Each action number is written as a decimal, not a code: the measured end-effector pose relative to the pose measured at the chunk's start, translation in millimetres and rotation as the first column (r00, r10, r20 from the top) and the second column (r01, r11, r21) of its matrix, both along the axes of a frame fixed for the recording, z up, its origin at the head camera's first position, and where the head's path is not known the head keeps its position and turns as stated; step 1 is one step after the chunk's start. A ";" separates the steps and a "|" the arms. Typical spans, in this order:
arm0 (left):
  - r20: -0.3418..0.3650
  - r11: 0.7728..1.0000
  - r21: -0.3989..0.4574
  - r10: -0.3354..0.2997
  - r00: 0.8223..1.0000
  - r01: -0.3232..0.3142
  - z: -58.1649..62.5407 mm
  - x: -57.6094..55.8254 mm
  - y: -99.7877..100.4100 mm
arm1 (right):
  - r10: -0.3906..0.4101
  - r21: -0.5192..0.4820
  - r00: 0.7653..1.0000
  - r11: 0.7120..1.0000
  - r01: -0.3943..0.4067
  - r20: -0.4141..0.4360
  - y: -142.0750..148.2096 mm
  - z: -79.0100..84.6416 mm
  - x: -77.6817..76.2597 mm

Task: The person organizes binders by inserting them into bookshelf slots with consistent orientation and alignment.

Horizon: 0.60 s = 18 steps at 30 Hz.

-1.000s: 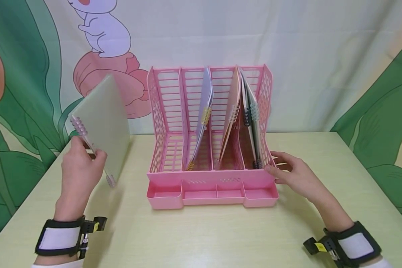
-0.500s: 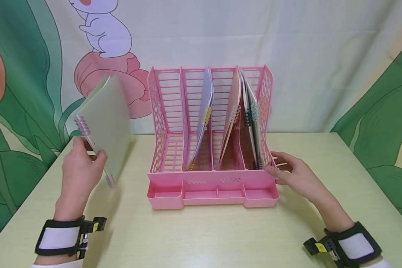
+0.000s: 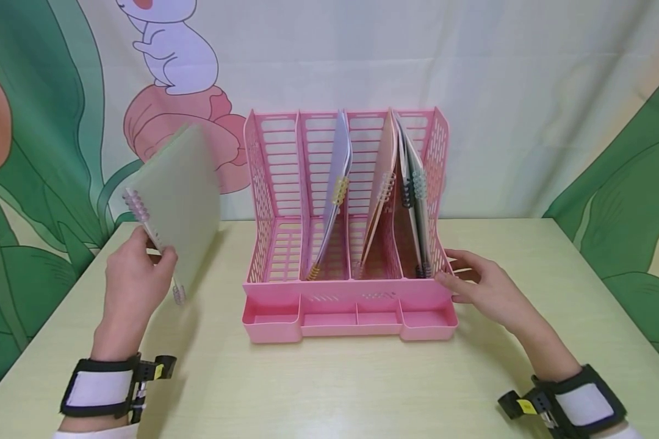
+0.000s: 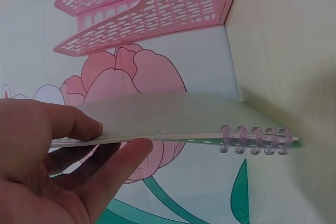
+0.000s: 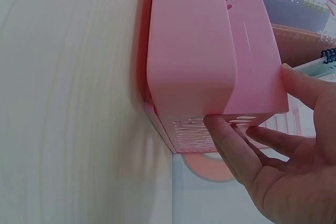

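Note:
My left hand (image 3: 137, 277) pinches the ringed spine edge of a pale green notebook (image 3: 183, 183), which stands upright and slanted left of a pink file organizer (image 3: 346, 289). Thumb and fingers lie on opposite sides of that edge in the left wrist view, and clear lilac rings (image 4: 255, 140) show beyond them. At the organizer's right front corner, my right hand (image 3: 478, 286) holds the edge, thumb at the front panel and fingers against the side wall. A lilac notebook (image 3: 336, 158), a pinkish-brown notebook (image 3: 381, 164) and a grey-green notebook (image 3: 412, 158) lean inside its slots.
The leftmost slot (image 3: 282, 244) shows its bare grid floor. Small open trays (image 3: 324, 317) run along the organizer's front. Behind the pale wooden table (image 3: 340, 390) hangs a printed cloth (image 3: 527, 122) with plants and a rabbit.
The pale green notebook has turned slightly, its top shifting right. Its leaves, fanned apart half a second ago, lie closer together. My right hand keeps its place on the organizer.

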<state>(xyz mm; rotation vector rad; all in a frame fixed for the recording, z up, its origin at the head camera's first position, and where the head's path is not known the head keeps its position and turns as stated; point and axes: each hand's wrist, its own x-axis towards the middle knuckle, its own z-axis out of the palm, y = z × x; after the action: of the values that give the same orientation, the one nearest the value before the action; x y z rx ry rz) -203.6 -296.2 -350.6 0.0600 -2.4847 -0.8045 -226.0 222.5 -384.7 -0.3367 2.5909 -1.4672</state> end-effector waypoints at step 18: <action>-0.041 0.998 0.019 0.064 0.997 -0.063 0.1 0.9 3.0 | -0.007 -0.009 1.000 1.000 0.007 0.005 0.8 0.1 -0.3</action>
<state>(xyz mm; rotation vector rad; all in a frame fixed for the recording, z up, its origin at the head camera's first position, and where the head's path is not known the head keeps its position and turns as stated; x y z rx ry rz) -202.7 -293.1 -350.5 0.1270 -2.4247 -0.7926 -226.3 223.2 -384.7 -0.3250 2.5854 -1.4810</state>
